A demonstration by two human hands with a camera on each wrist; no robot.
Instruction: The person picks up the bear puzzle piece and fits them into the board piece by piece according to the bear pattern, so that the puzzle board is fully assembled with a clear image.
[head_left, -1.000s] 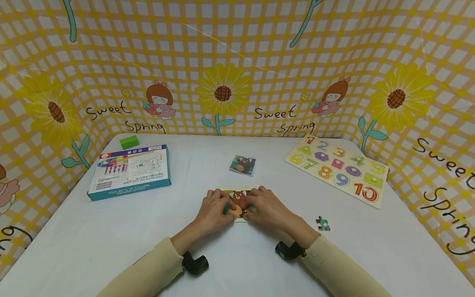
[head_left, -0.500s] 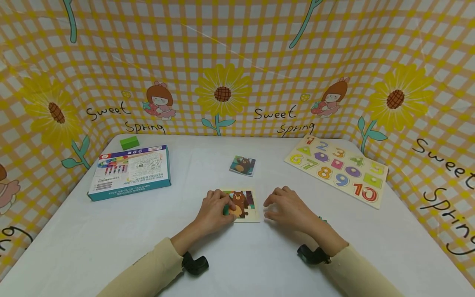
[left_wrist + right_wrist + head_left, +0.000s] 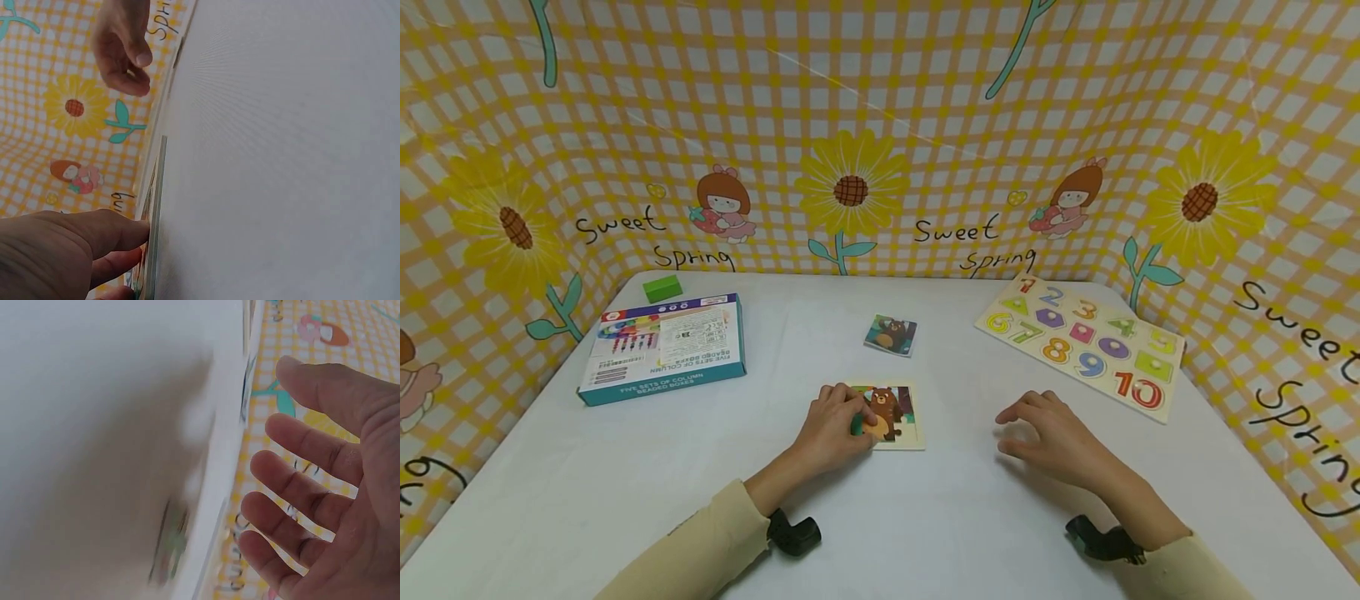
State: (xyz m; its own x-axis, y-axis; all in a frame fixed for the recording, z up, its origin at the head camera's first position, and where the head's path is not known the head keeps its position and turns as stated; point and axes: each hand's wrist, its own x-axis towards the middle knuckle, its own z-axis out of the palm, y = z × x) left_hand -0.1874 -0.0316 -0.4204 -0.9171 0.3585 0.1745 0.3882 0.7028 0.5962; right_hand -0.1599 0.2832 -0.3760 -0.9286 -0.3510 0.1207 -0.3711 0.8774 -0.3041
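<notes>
A small framed bear jigsaw puzzle (image 3: 897,414) lies in the middle of the white table. Its lower right corner shows bare pale board. My left hand (image 3: 837,423) rests on its left part, thumb and fingertips pressing on the picture; in the left wrist view the thumb (image 3: 122,232) touches its face. To the right, my right hand (image 3: 1052,437) hovers over the table, fingers spread and holding nothing. Beneath it, a blurred greenish puzzle piece (image 3: 172,540) shows in the right wrist view; the hand hides it in the head view.
Behind the puzzle lies a square bear picture card (image 3: 890,334). A wooden number board (image 3: 1086,342) is at the back right. On the left are a flat beaded-column box (image 3: 662,350) and a green block (image 3: 662,288). A checked cloth (image 3: 880,100) stands behind the table.
My right hand has left the puzzle and moved right, over the place of the loose puzzle piece, covering it from the head view. My left hand has stayed on the puzzle.
</notes>
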